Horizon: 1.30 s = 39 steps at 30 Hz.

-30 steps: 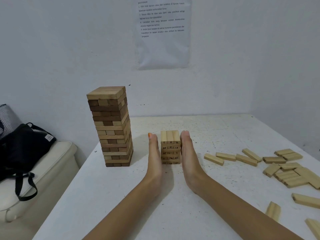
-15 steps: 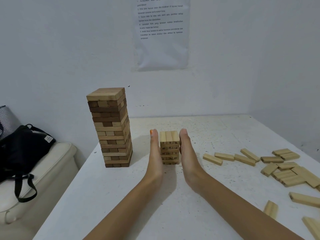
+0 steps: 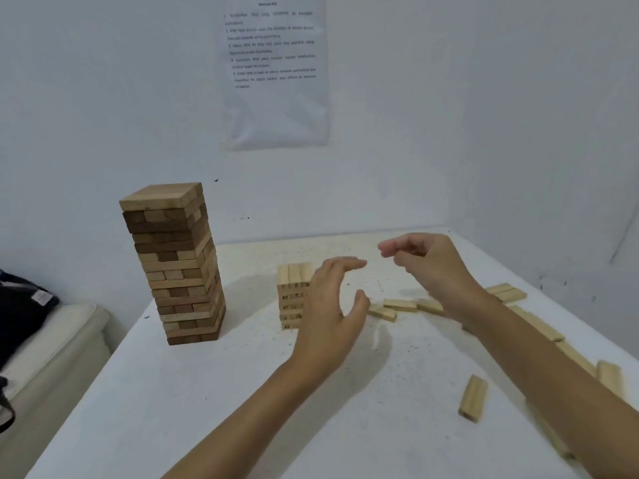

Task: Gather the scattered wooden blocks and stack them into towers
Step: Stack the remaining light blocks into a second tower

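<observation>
A tall tower of mixed dark and light wooden blocks (image 3: 178, 264) stands at the table's left. A short tower of pale numbered blocks (image 3: 292, 295) stands mid-table, its right side hidden behind my left hand (image 3: 332, 312). That hand hovers in front of the short tower with fingers and thumb spread, holding nothing. My right hand (image 3: 428, 267) is raised above the table to the right, fingers loosely curled and empty. Several loose pale blocks (image 3: 401, 305) lie scattered to the right, partly hidden by my right forearm. One lone block (image 3: 473, 398) lies nearer the front.
The white table (image 3: 242, 392) meets white walls at the back and right. A printed sheet (image 3: 276, 70) hangs on the back wall. Left of the table a black bag (image 3: 20, 316) rests on a cream seat (image 3: 52, 344).
Both hands have left the sides of the short tower, which they were pressing flat. They have lifted and moved right, the right hand farthest. The camera has also shifted, and the tower stays standing.
</observation>
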Each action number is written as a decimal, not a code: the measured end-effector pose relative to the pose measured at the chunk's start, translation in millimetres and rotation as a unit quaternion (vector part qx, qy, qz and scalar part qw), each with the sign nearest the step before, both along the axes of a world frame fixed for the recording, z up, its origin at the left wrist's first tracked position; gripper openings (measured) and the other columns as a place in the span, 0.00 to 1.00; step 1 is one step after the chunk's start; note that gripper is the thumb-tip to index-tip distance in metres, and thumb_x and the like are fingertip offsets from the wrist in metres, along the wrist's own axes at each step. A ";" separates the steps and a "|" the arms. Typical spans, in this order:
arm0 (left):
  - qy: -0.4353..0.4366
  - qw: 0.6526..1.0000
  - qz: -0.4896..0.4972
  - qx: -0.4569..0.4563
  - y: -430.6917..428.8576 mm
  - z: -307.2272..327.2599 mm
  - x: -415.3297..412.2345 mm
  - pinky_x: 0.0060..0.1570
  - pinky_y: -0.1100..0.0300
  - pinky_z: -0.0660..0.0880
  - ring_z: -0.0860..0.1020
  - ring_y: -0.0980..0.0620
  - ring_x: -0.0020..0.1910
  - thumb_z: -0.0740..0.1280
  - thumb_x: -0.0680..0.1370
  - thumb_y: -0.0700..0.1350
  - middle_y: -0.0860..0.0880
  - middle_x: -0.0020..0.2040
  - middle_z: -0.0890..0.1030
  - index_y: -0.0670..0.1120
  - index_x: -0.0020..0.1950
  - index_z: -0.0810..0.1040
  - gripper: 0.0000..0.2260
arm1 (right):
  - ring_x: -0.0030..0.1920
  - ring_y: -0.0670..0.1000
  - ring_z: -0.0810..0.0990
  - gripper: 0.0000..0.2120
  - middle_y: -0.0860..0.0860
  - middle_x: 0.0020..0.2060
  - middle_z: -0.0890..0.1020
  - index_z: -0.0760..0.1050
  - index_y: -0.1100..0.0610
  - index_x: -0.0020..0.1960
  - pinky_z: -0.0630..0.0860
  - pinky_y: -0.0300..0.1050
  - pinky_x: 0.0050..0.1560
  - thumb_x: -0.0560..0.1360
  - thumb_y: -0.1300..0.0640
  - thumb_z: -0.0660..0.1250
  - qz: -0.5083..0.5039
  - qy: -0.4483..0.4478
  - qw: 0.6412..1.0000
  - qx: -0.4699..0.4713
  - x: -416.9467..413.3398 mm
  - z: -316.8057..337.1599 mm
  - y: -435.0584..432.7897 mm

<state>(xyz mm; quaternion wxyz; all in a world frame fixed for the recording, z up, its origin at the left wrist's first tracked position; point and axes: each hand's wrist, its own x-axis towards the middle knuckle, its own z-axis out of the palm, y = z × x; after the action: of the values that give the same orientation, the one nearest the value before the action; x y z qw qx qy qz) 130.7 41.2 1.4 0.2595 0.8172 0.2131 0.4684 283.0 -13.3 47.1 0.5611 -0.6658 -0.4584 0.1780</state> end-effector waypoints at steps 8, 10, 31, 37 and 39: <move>0.290 0.950 0.025 0.111 12.7 -17.7 39.9 0.63 0.64 0.59 0.67 0.54 0.66 0.63 0.78 0.44 0.53 0.66 0.72 0.50 0.69 0.69 0.18 | 0.45 0.45 0.79 0.10 0.47 0.48 0.82 0.80 0.48 0.50 0.72 0.34 0.42 0.73 0.61 0.70 -0.026 -0.190 0.964 -0.183 73.1 -51.5 -25.8; 0.322 0.935 0.043 0.142 12.5 -23.5 43.5 0.60 0.64 0.58 0.69 0.54 0.64 0.59 0.80 0.46 0.53 0.64 0.73 0.50 0.68 0.69 0.16 | 0.43 0.41 0.76 0.10 0.47 0.48 0.82 0.80 0.48 0.51 0.72 0.37 0.45 0.72 0.59 0.71 -0.028 -0.215 0.958 -0.188 79.7 -64.0 -26.8; 0.121 0.951 -0.199 -0.204 -35.9 -6.7 104.7 0.43 0.62 0.79 0.82 0.48 0.42 0.62 0.81 0.44 0.49 0.42 0.77 0.44 0.60 0.74 0.09 | 0.38 0.46 0.72 0.08 0.48 0.39 0.73 0.73 0.53 0.54 0.70 0.42 0.43 0.78 0.63 0.60 0.030 -0.115 0.973 -0.197 136.6 -34.0 -113.3; 0.111 0.952 -0.188 -0.215 -41.1 -13.1 112.4 0.41 0.62 0.77 0.82 0.51 0.39 0.66 0.79 0.43 0.48 0.42 0.79 0.48 0.57 0.76 0.08 | 0.44 0.41 0.70 0.16 0.43 0.45 0.68 0.74 0.45 0.64 0.64 0.32 0.44 0.77 0.51 0.68 0.076 -0.278 0.916 -0.281 139.1 -51.8 -112.0; 0.115 0.958 -0.178 -0.191 -41.5 -14.5 111.0 0.38 0.67 0.75 0.81 0.53 0.38 0.66 0.78 0.43 0.49 0.42 0.81 0.49 0.56 0.77 0.07 | 0.44 0.43 0.70 0.17 0.44 0.44 0.67 0.73 0.45 0.66 0.63 0.34 0.45 0.77 0.50 0.67 0.086 -0.300 0.904 -0.291 138.3 -53.3 -108.0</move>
<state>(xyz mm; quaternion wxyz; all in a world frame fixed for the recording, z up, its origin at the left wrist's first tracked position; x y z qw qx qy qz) 241.8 -0.3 -13.1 0.4638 0.8256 0.1779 0.2675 421.2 -121.3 -6.2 0.1611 -0.7797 -0.5880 0.1428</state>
